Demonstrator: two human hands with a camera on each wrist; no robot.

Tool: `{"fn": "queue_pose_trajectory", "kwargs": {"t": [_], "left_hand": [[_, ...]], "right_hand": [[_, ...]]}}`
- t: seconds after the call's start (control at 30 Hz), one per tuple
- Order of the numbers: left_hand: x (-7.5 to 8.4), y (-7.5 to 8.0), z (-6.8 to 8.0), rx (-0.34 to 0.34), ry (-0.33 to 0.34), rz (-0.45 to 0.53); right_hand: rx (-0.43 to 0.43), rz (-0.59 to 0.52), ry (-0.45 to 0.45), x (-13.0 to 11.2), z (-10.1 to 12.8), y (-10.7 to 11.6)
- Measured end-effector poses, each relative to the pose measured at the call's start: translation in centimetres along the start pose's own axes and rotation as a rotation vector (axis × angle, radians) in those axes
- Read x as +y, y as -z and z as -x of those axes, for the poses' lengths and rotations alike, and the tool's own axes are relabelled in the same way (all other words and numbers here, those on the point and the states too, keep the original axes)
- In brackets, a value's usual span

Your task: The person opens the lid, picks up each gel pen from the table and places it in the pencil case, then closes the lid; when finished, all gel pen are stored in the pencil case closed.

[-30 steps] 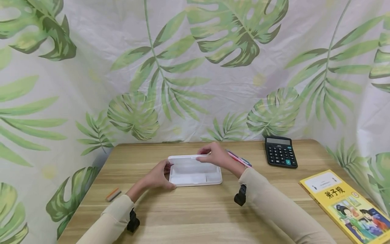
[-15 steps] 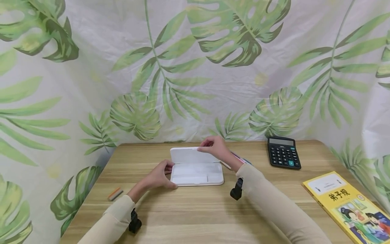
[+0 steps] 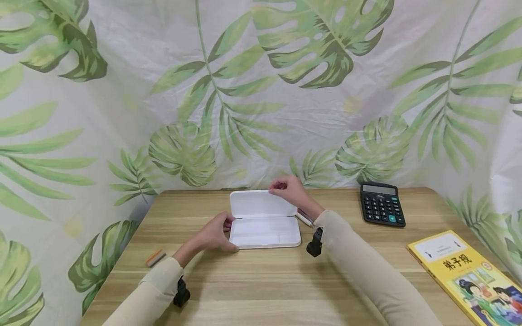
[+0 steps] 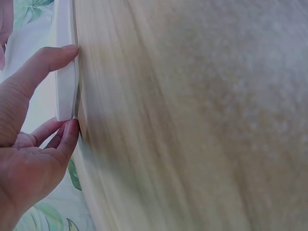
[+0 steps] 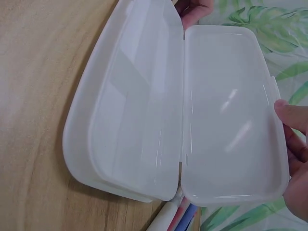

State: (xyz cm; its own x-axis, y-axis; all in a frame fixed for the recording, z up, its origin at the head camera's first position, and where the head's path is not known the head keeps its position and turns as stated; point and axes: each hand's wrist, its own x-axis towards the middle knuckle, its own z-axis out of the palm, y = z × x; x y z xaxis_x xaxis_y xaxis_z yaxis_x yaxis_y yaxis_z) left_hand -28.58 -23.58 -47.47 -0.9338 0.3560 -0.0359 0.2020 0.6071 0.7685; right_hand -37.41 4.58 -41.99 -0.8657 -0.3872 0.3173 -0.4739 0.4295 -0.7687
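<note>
A white plastic pencil case [image 3: 265, 233] lies on the wooden table with its hinged lid [image 3: 261, 203] raised. Nothing shows inside its compartments in the head view. My left hand [image 3: 216, 233] grips the left end of the base; in the left wrist view the thumb presses the front side wall [image 4: 66, 86] and the other fingers reach round the end. At the lid's top edge, right of its middle, my right hand [image 3: 291, 190] pinches it. The right wrist view shows the thumb on the lid's inner face, by the edge, with fingers behind.
Several pens [image 3: 304, 220] lie just behind the case's right end, partly hidden by the right arm. A black calculator [image 3: 382, 204] and a yellow book [image 3: 461, 271] are on the right. A small orange and grey block [image 3: 156, 257] sits at the left.
The right hand has swung the lid up and back, from low over the base to standing behind it. My left hand keeps its grip on the case's left end.
</note>
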Motion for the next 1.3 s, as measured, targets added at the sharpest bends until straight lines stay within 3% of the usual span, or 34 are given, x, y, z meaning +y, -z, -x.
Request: {"fn": "queue_pose_trajectory", "kwargs": {"t": [0.33,0.63,0.97,1.3], "left_hand": [[-0.2,-0.1,-0.4,0.011,-0.019,-0.087],[-0.4,-0.1,-0.7,0.012,-0.049,-0.082],[-0.3,0.0,-0.2,0.029,-0.057,-0.075],[-0.5,-0.1,0.2,0.038,-0.021,-0.025]], "right_hand": [[-0.003,0.008,-0.027,0.2,-0.7,-0.4],[-0.059,0.021,0.059,0.0,0.1,0.5],[-0.016,0.072,0.05,-0.4,2.7,4.8],[-0.05,0.165,0.01,3.5,6.6,9.1]]}}
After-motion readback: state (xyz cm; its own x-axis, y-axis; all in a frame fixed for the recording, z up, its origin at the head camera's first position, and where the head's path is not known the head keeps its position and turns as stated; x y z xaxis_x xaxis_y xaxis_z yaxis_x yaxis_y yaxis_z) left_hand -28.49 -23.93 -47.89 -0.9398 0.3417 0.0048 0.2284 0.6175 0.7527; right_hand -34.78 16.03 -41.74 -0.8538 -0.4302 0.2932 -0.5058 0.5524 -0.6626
